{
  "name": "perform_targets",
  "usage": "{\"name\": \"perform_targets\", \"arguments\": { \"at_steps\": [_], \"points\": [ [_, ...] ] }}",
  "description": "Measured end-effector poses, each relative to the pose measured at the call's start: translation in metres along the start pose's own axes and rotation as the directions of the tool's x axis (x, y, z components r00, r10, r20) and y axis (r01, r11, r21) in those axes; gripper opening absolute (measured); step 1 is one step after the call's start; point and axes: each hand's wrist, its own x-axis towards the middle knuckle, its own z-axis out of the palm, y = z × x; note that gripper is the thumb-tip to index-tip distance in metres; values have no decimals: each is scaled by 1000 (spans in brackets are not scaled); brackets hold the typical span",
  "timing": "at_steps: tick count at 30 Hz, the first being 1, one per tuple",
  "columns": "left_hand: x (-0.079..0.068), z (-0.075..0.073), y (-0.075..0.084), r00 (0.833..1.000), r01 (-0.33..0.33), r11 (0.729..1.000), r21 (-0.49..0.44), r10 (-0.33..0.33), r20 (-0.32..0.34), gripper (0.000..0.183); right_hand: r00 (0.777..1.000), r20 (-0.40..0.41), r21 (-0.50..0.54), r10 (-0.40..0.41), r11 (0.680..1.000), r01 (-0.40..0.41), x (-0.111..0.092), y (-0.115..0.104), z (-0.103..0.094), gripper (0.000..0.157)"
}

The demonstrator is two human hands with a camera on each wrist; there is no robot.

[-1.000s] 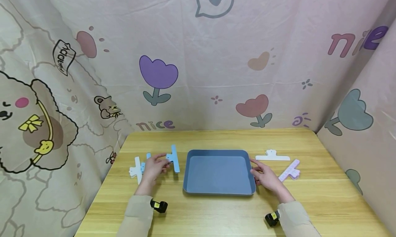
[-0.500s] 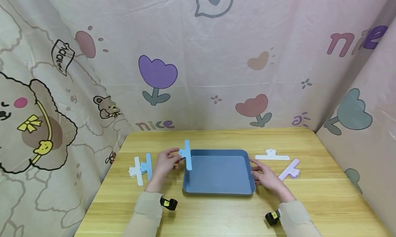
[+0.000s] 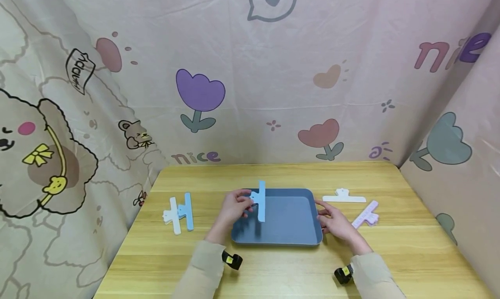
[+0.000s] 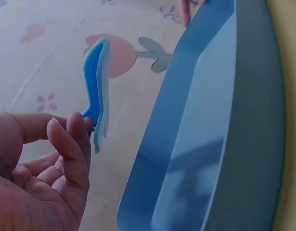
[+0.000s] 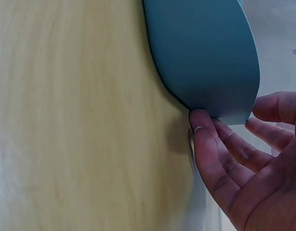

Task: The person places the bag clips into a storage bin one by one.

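A light-blue wide clip [image 3: 262, 201] hangs upright above the left part of the grey-blue tray [image 3: 290, 216]. My left hand [image 3: 234, 207] pinches it by its handle between thumb and fingers. In the left wrist view the clip [image 4: 97, 86] is seen edge-on beside the tray [image 4: 253, 120], apart from it. My right hand [image 3: 335, 220] holds the right side of the tray. The right wrist view has its fingers [image 5: 220, 159] against the tray's end wall [image 5: 210, 57], from the bottom edge up to the rim.
A white clip [image 3: 174, 215] and another blue clip [image 3: 189, 211] lie side by side on the wooden table [image 3: 273, 273] at the left. To the right of the tray lie a white clip [image 3: 343, 198] and a lilac clip [image 3: 366, 215]. Patterned cloth [image 3: 250, 95] hangs behind.
My left hand has carried the blue clip rightward, from left of the tray to above it. The right hand has stayed at the tray's right side, and the tray has not shifted.
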Motion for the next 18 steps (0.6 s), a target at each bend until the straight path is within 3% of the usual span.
{"name": "perform_targets", "arguments": {
  "at_steps": [10,18],
  "points": [
    [2,41,-6,998,3,1000,15,-4,60,34,999,-28,-40,23,999,-24,1,1,1,57],
    [5,70,-13,997,17,999,41,-20,76,36,999,-9,38,52,998,-51,1,0,2,57]
  ]
}}
